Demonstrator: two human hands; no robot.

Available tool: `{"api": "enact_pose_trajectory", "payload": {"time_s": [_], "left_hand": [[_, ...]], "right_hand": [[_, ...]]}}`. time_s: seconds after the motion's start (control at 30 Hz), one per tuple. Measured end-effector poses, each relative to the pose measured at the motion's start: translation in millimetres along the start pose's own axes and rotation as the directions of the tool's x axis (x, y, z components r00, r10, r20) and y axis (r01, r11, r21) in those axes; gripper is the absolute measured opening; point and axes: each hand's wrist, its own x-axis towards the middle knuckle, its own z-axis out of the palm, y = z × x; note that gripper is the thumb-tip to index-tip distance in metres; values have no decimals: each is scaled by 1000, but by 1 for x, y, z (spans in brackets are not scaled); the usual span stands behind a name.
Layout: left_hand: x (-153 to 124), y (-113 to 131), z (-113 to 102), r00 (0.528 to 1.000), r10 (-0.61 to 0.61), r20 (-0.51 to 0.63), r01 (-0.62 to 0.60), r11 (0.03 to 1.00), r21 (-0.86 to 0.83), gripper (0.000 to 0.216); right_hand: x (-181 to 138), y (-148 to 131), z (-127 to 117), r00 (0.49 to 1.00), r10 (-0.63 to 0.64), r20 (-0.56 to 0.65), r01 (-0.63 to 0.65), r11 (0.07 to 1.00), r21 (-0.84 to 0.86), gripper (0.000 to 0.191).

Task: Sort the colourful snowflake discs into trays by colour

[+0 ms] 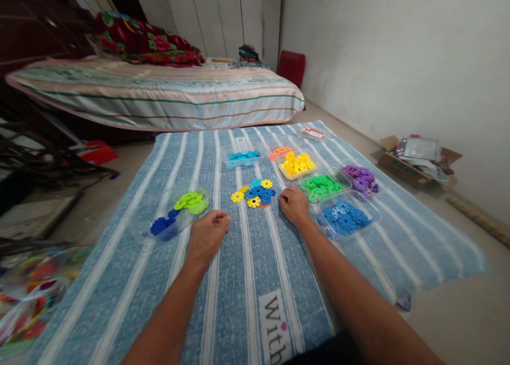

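My left hand rests on the striped cloth in a loose fist, with nothing showing in it. Just beyond it, to the left, a clear tray holds lime-green and dark blue flower-shaped plastic discs. Right of the middle, my right hand lies with its fingers curled and closed; no disc shows in it. Between the hands and slightly farther off sits a small pile of blue flower-shaped discs, with yellow, light blue and orange ones among them. The right fingertips are beside this pile, apart from it.
Trays on the right hold blue discs, green discs, purple discs and yellow discs. Farther back are light blue discs and a lidded box. A bed and a cardboard box stand beyond the table.
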Motion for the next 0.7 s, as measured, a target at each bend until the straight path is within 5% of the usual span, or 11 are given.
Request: {"api": "enact_pose_trajectory", "payload": {"time_s": [0.2, 0.7], "left_hand": [[14, 1, 14, 985, 113, -129, -87, 977, 196, 30], [22, -17, 26, 968, 160, -193, -108, 961, 253, 28]], "right_hand": [[-1, 2, 1, 1000, -6, 6, 6, 1000, 2, 18], [-9, 8, 11, 993, -107, -43, 111, 990, 88, 17]]}}
